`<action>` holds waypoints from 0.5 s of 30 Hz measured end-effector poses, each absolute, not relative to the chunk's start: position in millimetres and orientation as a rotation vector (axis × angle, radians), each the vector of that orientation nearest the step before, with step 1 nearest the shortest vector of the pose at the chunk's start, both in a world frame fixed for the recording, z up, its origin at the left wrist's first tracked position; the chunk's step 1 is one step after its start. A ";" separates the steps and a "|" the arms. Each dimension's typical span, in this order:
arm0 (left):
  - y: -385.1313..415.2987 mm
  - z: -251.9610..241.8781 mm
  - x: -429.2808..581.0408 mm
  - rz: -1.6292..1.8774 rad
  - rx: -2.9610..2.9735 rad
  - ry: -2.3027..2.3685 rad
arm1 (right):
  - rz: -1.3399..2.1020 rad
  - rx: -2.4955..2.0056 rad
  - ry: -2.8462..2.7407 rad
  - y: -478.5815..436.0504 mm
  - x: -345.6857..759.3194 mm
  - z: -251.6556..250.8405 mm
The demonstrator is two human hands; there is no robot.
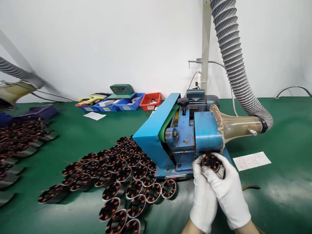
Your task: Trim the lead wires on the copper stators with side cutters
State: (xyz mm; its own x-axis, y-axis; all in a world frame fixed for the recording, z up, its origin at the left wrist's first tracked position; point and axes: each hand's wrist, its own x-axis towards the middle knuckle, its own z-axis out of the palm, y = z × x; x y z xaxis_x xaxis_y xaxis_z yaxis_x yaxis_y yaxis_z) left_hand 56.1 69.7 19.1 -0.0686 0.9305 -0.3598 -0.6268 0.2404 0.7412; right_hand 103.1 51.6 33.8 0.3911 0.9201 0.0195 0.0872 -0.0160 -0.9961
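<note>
Both of my hands wear white gloves and meet around one motor stator (pixel 211 162), a round metal ring with dark inner teeth and copper windings. My left hand (pixel 203 191) grips its left side, fingers curled. From the right, my right hand (pixel 227 187) wraps it, with the thumb across the lower front. The stator is just in front of the blue belt grinder (pixel 184 136), near its covered right end; whether it touches the machine I cannot tell. Many similar stators (pixel 136 188) stand on the green table to the left of the grinder.
A grey ribbed hose (pixel 234 48) joins a translucent funnel (pixel 240 126) on the grinder's right. A paper slip (pixel 252 161) lies right of my hands. Blue bins (pixel 130 103), a red bin (pixel 150 100) and a digital clock (pixel 122 89) stand at the back. More stators (pixel 21 143) lie far left.
</note>
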 end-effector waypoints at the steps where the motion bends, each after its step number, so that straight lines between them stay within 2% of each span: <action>1: 69.7 19.3 56.2 1.330 0.394 0.972 | 0.861 -1.433 -0.975 51.5 103.4 32.5; 15: 65.5 24.9 53.3 1.367 0.519 1.040 | 0.774 -1.423 -1.004 53.7 103.0 42.9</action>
